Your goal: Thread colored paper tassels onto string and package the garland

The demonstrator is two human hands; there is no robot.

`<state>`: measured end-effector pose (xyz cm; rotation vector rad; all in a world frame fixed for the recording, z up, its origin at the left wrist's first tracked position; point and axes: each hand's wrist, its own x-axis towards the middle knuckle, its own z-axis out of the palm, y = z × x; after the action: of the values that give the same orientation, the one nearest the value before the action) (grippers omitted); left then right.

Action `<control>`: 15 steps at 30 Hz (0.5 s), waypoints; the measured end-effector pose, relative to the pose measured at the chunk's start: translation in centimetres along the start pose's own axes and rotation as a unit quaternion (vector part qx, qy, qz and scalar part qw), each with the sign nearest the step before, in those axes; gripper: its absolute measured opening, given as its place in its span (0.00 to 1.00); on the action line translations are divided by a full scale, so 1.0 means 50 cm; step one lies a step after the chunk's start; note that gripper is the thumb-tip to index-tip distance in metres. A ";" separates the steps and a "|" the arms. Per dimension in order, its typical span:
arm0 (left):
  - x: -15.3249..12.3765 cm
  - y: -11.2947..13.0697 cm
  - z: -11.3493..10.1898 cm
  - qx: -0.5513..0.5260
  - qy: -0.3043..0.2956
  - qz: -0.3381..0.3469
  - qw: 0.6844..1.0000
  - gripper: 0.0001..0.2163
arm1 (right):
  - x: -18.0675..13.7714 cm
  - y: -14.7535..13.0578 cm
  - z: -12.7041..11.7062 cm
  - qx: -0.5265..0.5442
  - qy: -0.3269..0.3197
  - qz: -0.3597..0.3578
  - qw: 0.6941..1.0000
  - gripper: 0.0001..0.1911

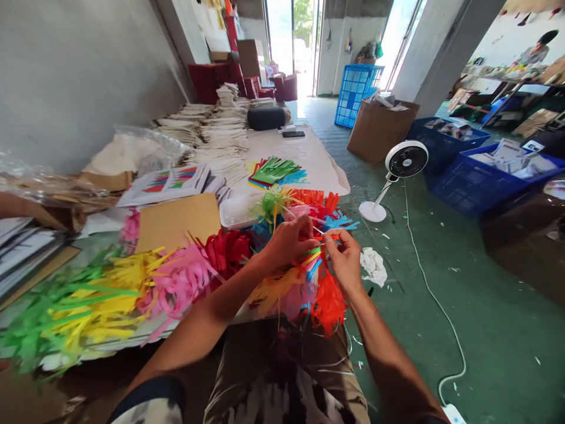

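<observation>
My left hand (pixel 289 238) and my right hand (pixel 344 256) meet over the table's near corner, both pinching a small bundle of fringed paper strips (pixel 314 258) in red, yellow, green and blue. An orange-red fringed tassel (pixel 329 306) hangs below my right hand. More fringed paper tassels lie around: red (pixel 227 250), pink (pixel 179 285), yellow (pixel 110 294) and green (pixel 35 321) to the left, lime and red ones (pixel 304 203) just beyond my hands. A stack of cut green and blue paper (pixel 273 171) lies farther back.
The long table (pixel 309 153) carries stacks of cream paper (pixel 220 132), a brown envelope (pixel 176 221), a white tray (pixel 236 211), a black pouch (pixel 266 118) and a phone (pixel 293 133). On the green floor stand a white fan (pixel 399 171), cardboard box (pixel 379 126), blue crates (pixel 485 176) and a white cable (pixel 441 312).
</observation>
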<state>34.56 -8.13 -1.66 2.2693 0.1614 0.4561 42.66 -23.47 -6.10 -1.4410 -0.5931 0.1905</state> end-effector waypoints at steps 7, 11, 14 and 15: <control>-0.021 -0.008 0.000 0.100 -0.043 0.022 0.994 0.07 | 0.016 0.008 -0.007 0.137 0.045 0.063 0.988 0.16; -0.041 -0.019 -0.009 0.133 -0.112 0.007 0.985 0.08 | 0.014 0.008 -0.024 0.224 0.082 0.099 0.966 0.21; -0.042 -0.026 -0.014 0.126 -0.182 0.014 0.975 0.11 | -0.009 0.016 -0.034 0.234 0.142 0.075 0.959 0.21; -0.036 -0.027 -0.014 0.128 -0.195 0.031 0.972 0.13 | -0.018 0.021 -0.035 0.228 0.158 0.065 0.959 0.20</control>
<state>32.67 -7.21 -2.69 2.5730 -0.0553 0.0112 43.00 -25.29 -7.40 -1.0316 -0.1737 0.1815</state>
